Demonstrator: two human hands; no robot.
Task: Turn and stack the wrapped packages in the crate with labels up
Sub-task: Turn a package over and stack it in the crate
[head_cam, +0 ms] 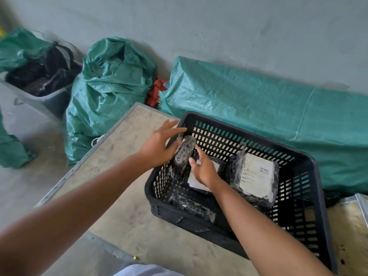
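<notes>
My left hand [159, 148] was spread wide, fingers fanned over the far left corner of the crate, its palm against the outer side of a dark, clear-film-wrapped package standing on edge [183, 156]. My right hand [203, 168] met that same package from the other side, thumb and fingertips pressed to its near face, so the two hands held it between them. The package stood upright on one narrow side, leaning slightly toward the crate's left wall; its visible face showed only mottled black-and-grey wrap with glossy film over it, and I could not see a label on it.

Under my right hand lay a flat wrapped package with a white paper label facing up [194, 181], partly hidden by my wrist. To the right of it, apart from my hands, a larger wrapped package with a white printed label [256, 177] lay tilted against the far right side, its label up and a small barcode showing near the top corner. Near the front wall a fourth dark wrapped package [192, 208] lay with no label in sight.

All four sat inside the black perforated plastic crate [302, 222], which rested on a pale board with a metal edge [111, 156]. Green woven sacks [107, 92] stood beyond it, against the grey wall [219, 26].
</notes>
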